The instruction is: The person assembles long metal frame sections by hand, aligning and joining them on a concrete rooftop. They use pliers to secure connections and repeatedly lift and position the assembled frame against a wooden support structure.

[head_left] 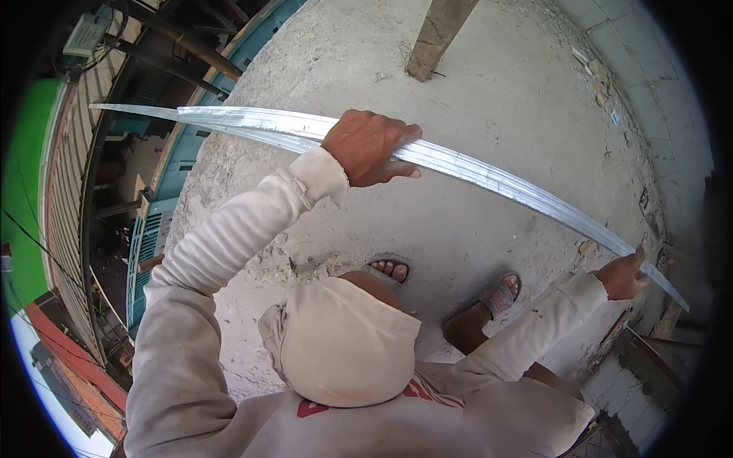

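Observation:
Several long, silvery, ribbed metal profiles (489, 174) lie together in a bundle that spans the view from far left to near right. My left hand (372, 149) is closed around the bundle left of its middle, thumb on the near side. Toward the right end, my right hand (622, 275) grips the same bundle, its fingers wrapped round it. At the far left one profile (137, 111) sticks out past the others, and they fan slightly apart there. The bundle is held above the rough concrete floor (343, 221).
A wooden post (439, 38) stands on the floor ahead. A block wall (649, 61) runs along the right, with rubble at its foot. At left, past the slab's edge, are a blue-green railing (141, 252) and lower roofs. My sandalled foot (500, 298) is below the bundle.

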`<state>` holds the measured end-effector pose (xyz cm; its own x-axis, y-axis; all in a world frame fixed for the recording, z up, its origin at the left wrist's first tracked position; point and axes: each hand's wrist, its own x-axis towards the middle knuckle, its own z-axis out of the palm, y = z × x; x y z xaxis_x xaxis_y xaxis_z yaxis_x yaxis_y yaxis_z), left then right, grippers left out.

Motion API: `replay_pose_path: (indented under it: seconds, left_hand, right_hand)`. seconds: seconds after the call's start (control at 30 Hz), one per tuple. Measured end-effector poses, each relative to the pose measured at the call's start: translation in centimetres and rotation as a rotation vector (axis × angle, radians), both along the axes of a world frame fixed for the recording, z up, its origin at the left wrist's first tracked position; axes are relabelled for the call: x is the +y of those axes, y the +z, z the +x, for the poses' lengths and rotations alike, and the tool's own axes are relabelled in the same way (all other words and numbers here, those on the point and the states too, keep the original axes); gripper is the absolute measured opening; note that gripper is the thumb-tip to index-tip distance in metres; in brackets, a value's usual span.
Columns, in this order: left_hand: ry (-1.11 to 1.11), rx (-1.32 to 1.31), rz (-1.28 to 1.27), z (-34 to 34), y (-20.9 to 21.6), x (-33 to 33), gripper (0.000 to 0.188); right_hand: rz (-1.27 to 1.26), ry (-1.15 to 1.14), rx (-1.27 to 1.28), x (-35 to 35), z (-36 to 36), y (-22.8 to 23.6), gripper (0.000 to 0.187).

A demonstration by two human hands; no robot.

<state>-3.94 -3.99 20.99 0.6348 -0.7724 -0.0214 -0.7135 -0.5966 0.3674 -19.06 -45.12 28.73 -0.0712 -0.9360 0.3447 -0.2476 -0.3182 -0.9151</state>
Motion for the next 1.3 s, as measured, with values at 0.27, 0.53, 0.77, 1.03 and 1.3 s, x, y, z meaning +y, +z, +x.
replay_pose_path:
  seconds: [0.27, 0.53, 0.77, 1.03, 1.3]
  left_hand:
    - [0.021, 0.203, -0.009, -1.1, -2.3, -10.2, 0.043]
    - [0.16, 0.494, -0.805, -4.5, 1.2, -4.3, 0.043]
    - [1.554, 0.894, -0.894, -9.7, -8.7, 11.6, 0.075]
    - [1.794, 0.707, -1.726, -1.7, -17.3, 10.1, 0.077]
    - [1.687, 0.59, -2.042, 3.5, -12.6, 9.0, 0.033]
  right_hand:
    - [-0.243, 1.679, 1.303, 8.9, 8.7, -0.4, 0.064]
    - [-0.379, 1.75, 1.302, 1.9, 8.1, -4.1, 0.025]
    - [-0.458, 1.607, 1.663, -7.1, 5.4, -0.2, 0.025]
    - [-0.493, 1.702, 1.316, -5.9, 3.2, -0.6, 0.026]
    - [-0.419, 1.627, 1.388, -8.7, 1.9, -1.3, 0.04]
